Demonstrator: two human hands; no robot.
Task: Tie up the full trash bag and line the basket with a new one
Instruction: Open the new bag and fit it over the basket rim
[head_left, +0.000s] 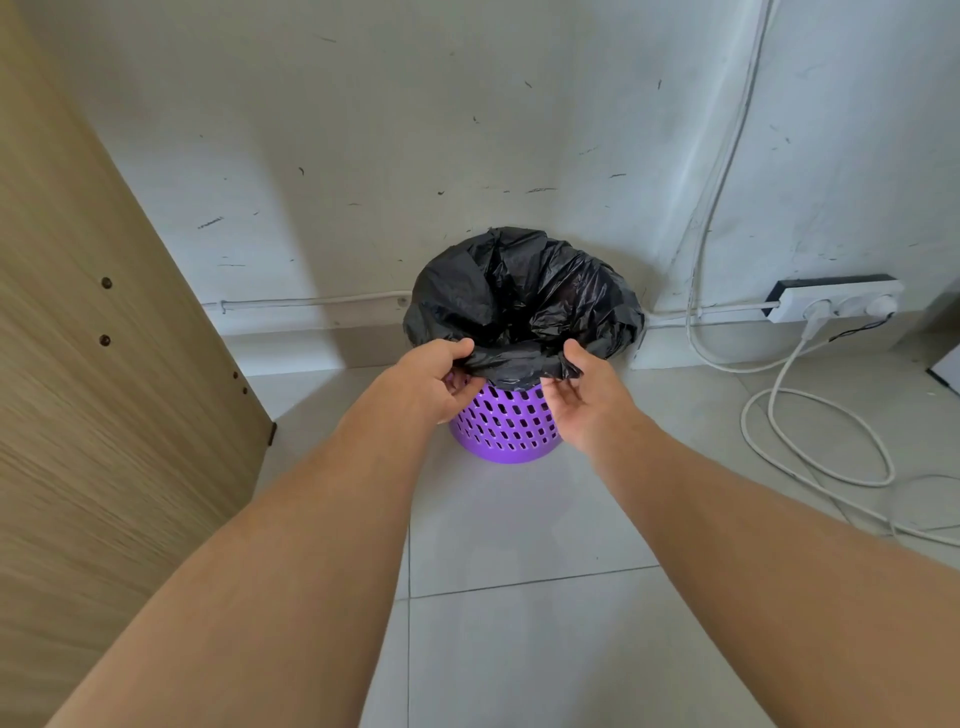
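Two bare forearms reach from the lower edge toward the middle of the view, over a floor (519, 649) of pale tiles. The left hand (434, 376) grips the near-left edge of the black trash bag (519, 296); its fingers (462, 387) are curled around the folded plastic, with the thumb on top. The right hand (587, 395) holds the near-right edge of the same bag: the thumb presses on top of the plastic, and the other fingers, loosely bent, lie below it. The bag lines a purple basket (506, 426) with many small holes, and its rim is folded outward over the top of the basket. The mouth of the bag is open, and I cannot tell what is inside. The basket stands on the floor, close to a white wall (415, 130) with dark scuff marks. On the left stands a wooden panel (78, 364) with small screw heads. On the right, a white power strip (836, 299) lies by the wall, with plugs in it, and white cables (810, 431) lie in loops on the floor. No writing or brand can be read anywhere.
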